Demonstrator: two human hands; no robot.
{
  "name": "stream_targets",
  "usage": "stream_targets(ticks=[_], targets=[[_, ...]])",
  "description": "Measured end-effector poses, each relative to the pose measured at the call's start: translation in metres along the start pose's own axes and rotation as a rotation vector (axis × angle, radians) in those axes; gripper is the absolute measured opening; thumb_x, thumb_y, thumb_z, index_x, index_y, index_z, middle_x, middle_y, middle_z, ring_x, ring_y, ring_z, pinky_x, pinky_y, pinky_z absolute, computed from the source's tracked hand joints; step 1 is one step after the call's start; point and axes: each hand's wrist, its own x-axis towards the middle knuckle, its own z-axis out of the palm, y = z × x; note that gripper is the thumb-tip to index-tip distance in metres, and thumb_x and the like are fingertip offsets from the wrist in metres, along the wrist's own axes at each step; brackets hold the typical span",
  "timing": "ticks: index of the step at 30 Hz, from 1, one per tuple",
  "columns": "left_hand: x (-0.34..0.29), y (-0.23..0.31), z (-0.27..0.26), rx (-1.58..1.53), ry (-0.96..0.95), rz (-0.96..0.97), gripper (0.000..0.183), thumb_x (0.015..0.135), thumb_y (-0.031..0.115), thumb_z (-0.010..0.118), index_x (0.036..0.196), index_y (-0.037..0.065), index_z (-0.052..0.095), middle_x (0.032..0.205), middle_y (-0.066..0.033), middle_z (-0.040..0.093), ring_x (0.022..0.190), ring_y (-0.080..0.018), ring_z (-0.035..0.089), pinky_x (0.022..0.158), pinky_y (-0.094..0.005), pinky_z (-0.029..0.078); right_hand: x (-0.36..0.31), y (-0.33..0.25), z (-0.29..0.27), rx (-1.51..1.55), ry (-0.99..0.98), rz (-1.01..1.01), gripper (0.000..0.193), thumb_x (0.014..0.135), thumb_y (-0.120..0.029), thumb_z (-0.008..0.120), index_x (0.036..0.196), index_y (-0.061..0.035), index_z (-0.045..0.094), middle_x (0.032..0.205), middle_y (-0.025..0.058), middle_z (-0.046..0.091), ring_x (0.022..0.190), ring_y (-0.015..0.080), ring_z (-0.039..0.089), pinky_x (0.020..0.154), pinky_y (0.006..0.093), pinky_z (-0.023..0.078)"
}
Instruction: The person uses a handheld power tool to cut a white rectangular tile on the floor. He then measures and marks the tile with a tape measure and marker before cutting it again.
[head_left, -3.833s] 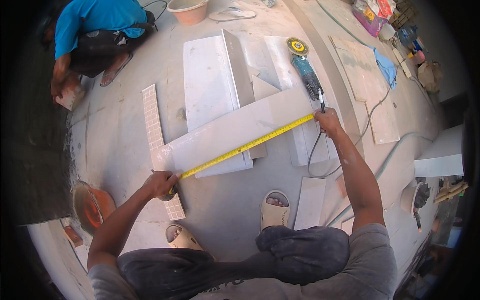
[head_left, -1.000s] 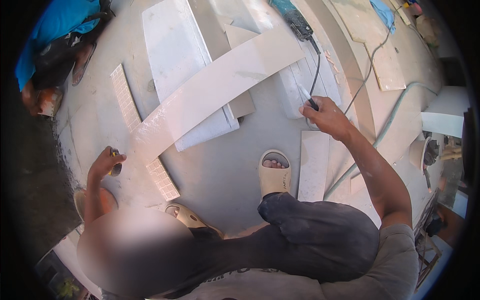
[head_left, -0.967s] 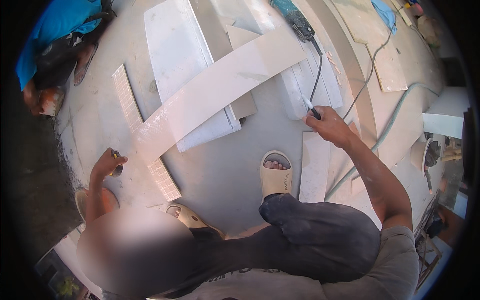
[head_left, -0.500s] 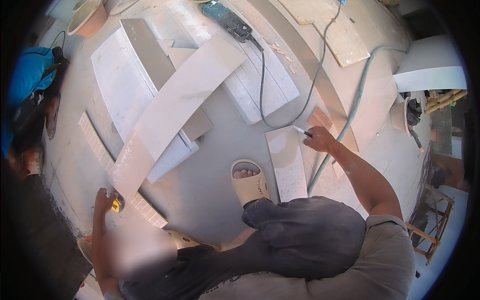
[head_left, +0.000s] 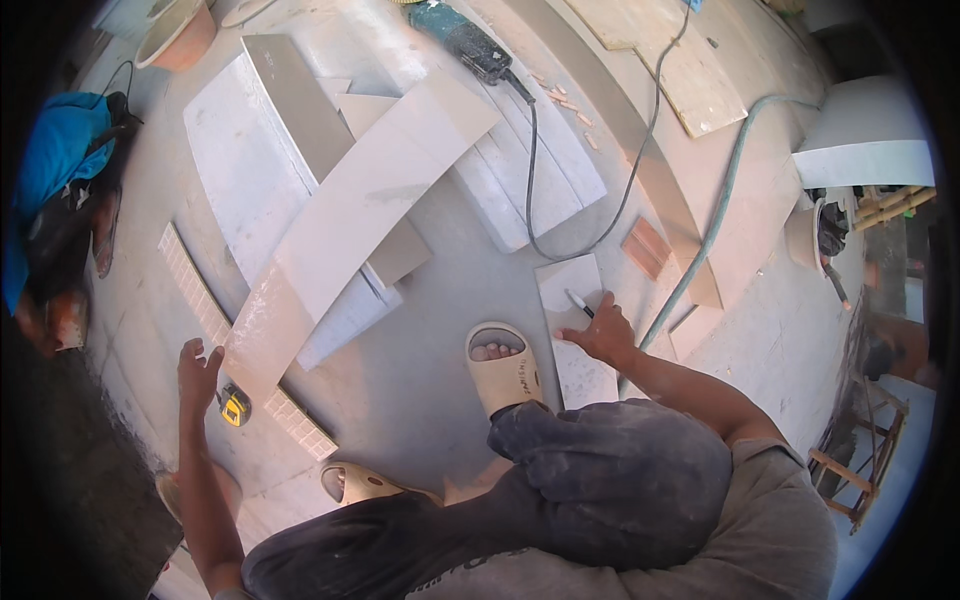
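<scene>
Two hands apart, right hand (head_left: 603, 335) holding marker (head_left: 578, 303)

Bare floor (head_left: 420, 340) open between long tile (head_left: 350, 220) and sandalled foot (head_left: 503, 370), cable (head_left: 540, 200) beyond.

We see a long matt grey tile (head_left: 350, 215) dusted white, a yellow plastic tape measure (head_left: 234, 405) beside our left fingers (head_left: 192, 352), rough concrete floor (head_left: 430, 350), smooth beige rubber sandals (head_left: 505, 370).
</scene>
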Motion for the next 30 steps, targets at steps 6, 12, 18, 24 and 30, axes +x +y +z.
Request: stream_targets(ticks=[6, 12, 18, 24, 30], targets=[[0.003, 0.022, -0.003, -0.11, -0.093, 0.04, 0.065, 0.098, 0.035, 0.076, 0.144, -0.006, 0.053, 0.141, -0.0273, 0.061, 0.118, -0.0371, 0.069, 0.1, -0.0447, 0.055, 0.013, 0.031, -0.039, 0.377, -0.257, -0.16, 0.08, 0.076, -0.055, 0.091, 0.113, 0.0099, 0.062, 0.074, 0.0109, 0.058, 0.065, 0.0248, 0.062, 0.06, 0.0388, 0.05], [-0.01, 0.037, -0.014, -0.182, -0.094, 0.099, 0.065, 0.099, 0.035, 0.074, 0.145, -0.007, 0.052, 0.141, -0.028, 0.06, 0.122, -0.0363, 0.068, 0.102, -0.0437, 0.054, 0.02, 0.019, -0.069, 0.335, -0.5, -0.228, 0.051, 0.077, -0.041, 0.09, 0.081, 0.0043, 0.067, 0.064, 0.0032, 0.051, 0.051, 0.0154, 0.049, 0.047, 0.0343, 0.037], [-0.017, 0.034, -0.012, -0.132, -0.109, 0.041, 0.062, 0.1, 0.032, 0.072, 0.144, -0.006, 0.052, 0.141, -0.0266, 0.06, 0.118, -0.0346, 0.069, 0.099, -0.0431, 0.054, 0.05, 0.031, -0.046, 0.206, -0.456, -0.237, 0.053, 0.082, -0.046, 0.087, 0.077, 0.0038, 0.07, 0.062, 0.0068, 0.056, 0.057, 0.0168, 0.056, 0.052, 0.0347, 0.044], [-0.014, 0.018, -0.005, -0.143, -0.136, 0.053, 0.061, 0.1, 0.03, 0.073, 0.144, -0.005, 0.052, 0.138, -0.0254, 0.061, 0.115, -0.0328, 0.069, 0.097, -0.0418, 0.054, 0.066, 0.024, -0.027, -0.149, -0.184, -0.533, 0.066, 0.081, -0.056, 0.082, 0.083, 0.0092, 0.074, 0.081, 0.0245, 0.073, 0.084, 0.0379, 0.072, 0.08, 0.0466, 0.055], [-0.008, 0.025, -0.001, -0.169, -0.09, 0.074, 0.06, 0.098, 0.029, 0.076, 0.142, -0.006, 0.053, 0.136, -0.0257, 0.061, 0.115, -0.0338, 0.069, 0.097, -0.0429, 0.055, 0.103, 0.053, -0.101, 0.042, 0.35, -0.272, 0.047, 0.077, -0.041, 0.08, 0.086, 0.0036, 0.073, 0.092, 0.0274, 0.074, 0.093, 0.0423, 0.073, 0.084, 0.0483, 0.056]])
